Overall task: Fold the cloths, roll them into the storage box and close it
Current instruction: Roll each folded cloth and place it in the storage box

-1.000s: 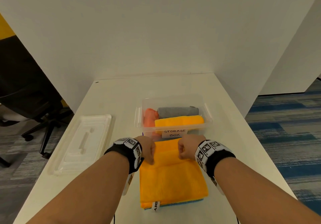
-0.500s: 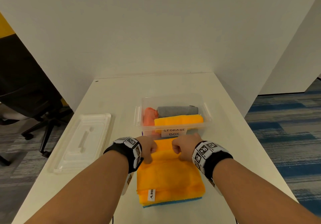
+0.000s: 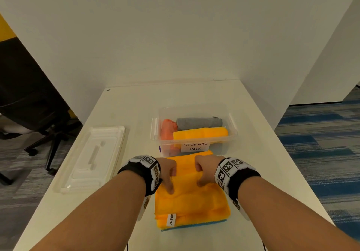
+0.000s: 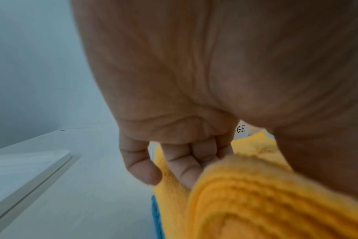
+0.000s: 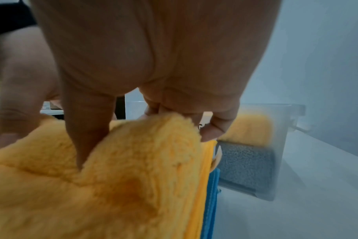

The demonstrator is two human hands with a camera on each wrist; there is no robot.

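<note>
On white table (image 3: 263,153), white partition walls (image 3: 175,36), blue carpet (image 3: 321,143)

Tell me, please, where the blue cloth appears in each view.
Head: blue cloth, thin strip low centre, under the orange cloth.
Left wrist: bottom centre edge.
Right wrist: vertical strip, lower right of centre.
Shared landmark: the orange cloth above it.
</note>
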